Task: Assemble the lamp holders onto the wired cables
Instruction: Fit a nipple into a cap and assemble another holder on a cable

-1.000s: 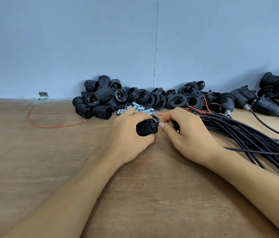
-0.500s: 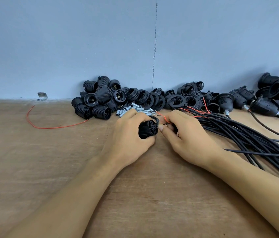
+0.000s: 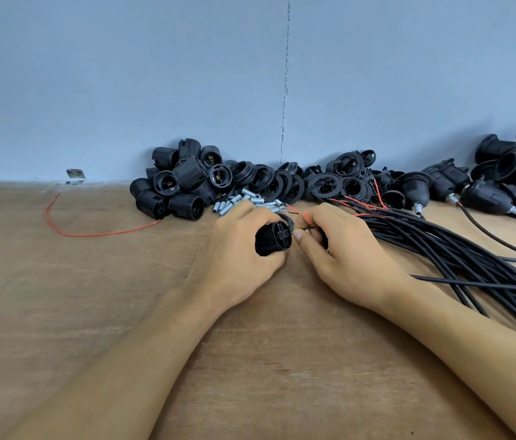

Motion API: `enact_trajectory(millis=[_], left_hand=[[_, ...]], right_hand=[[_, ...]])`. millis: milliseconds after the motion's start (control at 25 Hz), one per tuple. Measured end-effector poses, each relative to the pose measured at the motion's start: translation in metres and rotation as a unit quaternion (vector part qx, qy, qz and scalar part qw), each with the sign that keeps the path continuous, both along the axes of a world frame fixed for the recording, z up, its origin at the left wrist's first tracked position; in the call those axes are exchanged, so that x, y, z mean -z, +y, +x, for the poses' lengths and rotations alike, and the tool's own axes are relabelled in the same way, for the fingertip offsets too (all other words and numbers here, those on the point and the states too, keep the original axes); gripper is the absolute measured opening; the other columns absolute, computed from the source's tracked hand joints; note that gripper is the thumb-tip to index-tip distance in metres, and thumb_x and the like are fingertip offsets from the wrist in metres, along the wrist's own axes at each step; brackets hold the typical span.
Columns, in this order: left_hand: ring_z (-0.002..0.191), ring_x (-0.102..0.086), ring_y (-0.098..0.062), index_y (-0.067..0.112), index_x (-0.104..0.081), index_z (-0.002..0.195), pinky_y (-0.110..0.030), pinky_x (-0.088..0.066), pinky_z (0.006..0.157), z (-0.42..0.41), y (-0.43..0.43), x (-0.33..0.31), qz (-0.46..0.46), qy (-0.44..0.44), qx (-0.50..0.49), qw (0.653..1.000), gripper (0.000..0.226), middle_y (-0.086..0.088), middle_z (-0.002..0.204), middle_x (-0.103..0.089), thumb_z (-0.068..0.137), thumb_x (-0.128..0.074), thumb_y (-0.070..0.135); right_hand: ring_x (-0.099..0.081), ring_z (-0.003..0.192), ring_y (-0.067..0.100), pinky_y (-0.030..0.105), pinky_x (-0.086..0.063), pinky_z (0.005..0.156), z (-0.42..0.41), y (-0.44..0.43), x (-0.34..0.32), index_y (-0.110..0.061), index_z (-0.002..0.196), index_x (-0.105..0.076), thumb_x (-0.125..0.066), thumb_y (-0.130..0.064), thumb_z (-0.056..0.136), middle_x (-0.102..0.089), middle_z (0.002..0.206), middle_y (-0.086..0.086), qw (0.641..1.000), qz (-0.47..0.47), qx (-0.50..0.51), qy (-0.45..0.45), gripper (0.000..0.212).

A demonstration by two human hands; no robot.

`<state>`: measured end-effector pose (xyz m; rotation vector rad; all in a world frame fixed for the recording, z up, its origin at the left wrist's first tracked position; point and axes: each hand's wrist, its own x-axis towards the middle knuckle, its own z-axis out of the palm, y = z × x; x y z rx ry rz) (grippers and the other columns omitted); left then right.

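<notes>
My left hand (image 3: 239, 249) grips a black ribbed lamp holder (image 3: 273, 239) lying on its side just above the wooden table, its terminal end facing right. My right hand (image 3: 342, 255) pinches the red and black wire ends (image 3: 307, 221) of a cable right at that terminal end; thumb and forefinger almost touch the holder. The cable's black sheath is mostly hidden under my right palm. It belongs to the bundle of black cables (image 3: 459, 262) running off to the lower right.
Against the blue wall lie a heap of black ribbed holders (image 3: 180, 188), black rings (image 3: 323, 185), small metal tubes (image 3: 244, 201) and finished holders on cables (image 3: 485, 192). A loose red wire (image 3: 91, 232) lies at the left. The wooden table (image 3: 60, 296) fills the foreground.
The holder has turned slightly in my left hand, and my right fingers have closed in on its terminal end with the wires. Both hands stay in the same spot.
</notes>
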<state>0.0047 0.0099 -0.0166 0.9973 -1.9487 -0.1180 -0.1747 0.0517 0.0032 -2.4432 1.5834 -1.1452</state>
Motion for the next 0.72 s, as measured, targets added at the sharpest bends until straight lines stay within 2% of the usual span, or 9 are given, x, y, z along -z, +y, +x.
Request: enact_trajectory(millis=[160, 280, 360, 480, 560, 720], left_hand=[[0.077, -0.05, -0.004, 0.032, -0.069, 0.091, -0.015, -0.039, 0.069, -0.001, 0.0015, 0.0004, -0.002, -0.006, -0.004, 1.0, 0.021, 0.012, 0.083, -0.055, 0.071, -0.074, 0.033], [0.076, -0.05, -0.002, 0.03, -0.07, 0.094, -0.015, -0.039, 0.067, -0.0018, 0.0046, -0.001, 0.0, -0.019, -0.012, 1.0, 0.026, 0.016, 0.084, -0.054, 0.073, -0.064, 0.045], [0.076, -0.051, -0.003, 0.029, -0.07, 0.095, -0.015, -0.038, 0.067, -0.0026, 0.0067, -0.0022, -0.003, -0.027, -0.013, 1.0, 0.029, 0.016, 0.084, -0.054, 0.074, -0.061, 0.048], [0.076, -0.05, -0.003, 0.027, -0.07, 0.096, -0.013, -0.037, 0.069, -0.0026, 0.0083, -0.004, -0.007, -0.036, -0.009, 0.999, 0.029, 0.013, 0.086, -0.055, 0.076, -0.061, 0.046], [0.079, -0.05, -0.001, 0.028, -0.071, 0.096, -0.007, -0.037, 0.072, -0.0016, 0.0087, -0.0054, 0.006, -0.028, -0.005, 1.0, 0.025, 0.015, 0.086, -0.056, 0.076, -0.065, 0.041], [0.08, -0.05, -0.001, 0.027, -0.071, 0.097, -0.006, -0.037, 0.073, -0.0011, 0.0084, -0.0052, 0.012, -0.025, -0.001, 1.0, 0.022, 0.016, 0.087, -0.055, 0.076, -0.074, 0.033]], right_hand=[[-0.044, 0.076, -0.007, 0.01, -0.033, 0.07, 0.0008, 0.0019, 0.0002, -0.026, 0.089, -0.05, -0.06, -0.018, 0.098, -0.04, 0.074, -0.018, 1.0, 0.003, -0.008, 0.0, 0.016], [-0.044, 0.075, -0.006, 0.016, -0.03, 0.067, 0.001, 0.0012, 0.0017, -0.023, 0.092, -0.055, -0.059, -0.019, 0.098, -0.039, 0.073, -0.018, 1.0, 0.006, 0.002, -0.001, 0.009], [-0.044, 0.075, -0.005, 0.015, -0.031, 0.068, 0.0015, 0.001, 0.0018, -0.021, 0.093, -0.057, -0.059, -0.018, 0.098, -0.039, 0.073, -0.018, 1.0, 0.006, 0.005, -0.01, 0.006], [-0.045, 0.075, -0.005, 0.013, -0.032, 0.068, 0.0017, 0.0012, 0.0018, -0.022, 0.09, -0.054, -0.058, -0.018, 0.098, -0.039, 0.071, -0.018, 1.0, 0.011, 0.003, -0.017, 0.009], [-0.045, 0.075, -0.005, 0.012, -0.033, 0.068, 0.0012, 0.0016, 0.0021, -0.024, 0.089, -0.053, -0.058, -0.018, 0.098, -0.039, 0.071, -0.018, 1.0, 0.018, 0.002, -0.017, 0.012], [-0.045, 0.074, -0.006, 0.013, -0.032, 0.067, 0.0014, 0.0007, 0.0015, -0.028, 0.085, -0.048, -0.058, -0.018, 0.098, -0.039, 0.068, -0.017, 1.0, 0.017, -0.001, -0.022, 0.02]])
